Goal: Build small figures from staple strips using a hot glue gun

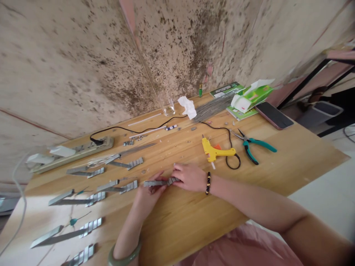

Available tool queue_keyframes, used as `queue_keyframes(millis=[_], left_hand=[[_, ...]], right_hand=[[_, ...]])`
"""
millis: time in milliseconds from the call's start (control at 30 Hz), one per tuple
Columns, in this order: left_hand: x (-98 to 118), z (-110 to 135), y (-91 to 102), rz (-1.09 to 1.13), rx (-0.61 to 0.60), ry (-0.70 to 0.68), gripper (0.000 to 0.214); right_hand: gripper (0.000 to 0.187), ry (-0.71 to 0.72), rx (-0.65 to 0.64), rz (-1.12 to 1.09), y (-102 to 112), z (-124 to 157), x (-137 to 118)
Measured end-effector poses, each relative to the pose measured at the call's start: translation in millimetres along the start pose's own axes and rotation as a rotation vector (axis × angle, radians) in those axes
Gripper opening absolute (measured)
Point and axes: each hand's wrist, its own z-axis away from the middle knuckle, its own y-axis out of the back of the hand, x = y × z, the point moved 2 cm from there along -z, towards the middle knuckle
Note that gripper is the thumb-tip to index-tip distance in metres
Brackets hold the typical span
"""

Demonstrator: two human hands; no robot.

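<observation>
The strip (163, 182) lies with its long axis left to right; the left hand (149, 194) pinches its left part; the right hand (190, 177) is closed on its right end.

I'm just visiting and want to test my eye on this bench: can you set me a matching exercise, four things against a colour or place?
Things: 1 glue gun; 2 pliers; 3 phone; 4 silver strip.
Matches: A teal handles; B held between the left hand and right hand; C yellow; D beside the green tissue box.
Pairs: 1-C; 2-A; 3-D; 4-B.
</observation>
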Motion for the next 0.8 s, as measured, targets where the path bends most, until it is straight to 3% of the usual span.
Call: queue_keyframes(millis=[500, 800], left_hand=[[-6.8, 0.1, -0.6, -0.097, 0.015, 0.002, 0.051], [-1.3, 1.3, -0.1, -0.296, 0.042, -0.092, 0.044]], right_hand=[[0.022, -0.002, 0.008, -0.009, -1.6, -0.6, 0.5], [0.023, 0.010, 0.023, 0.007, -2.7, -0.1, 1.3]])
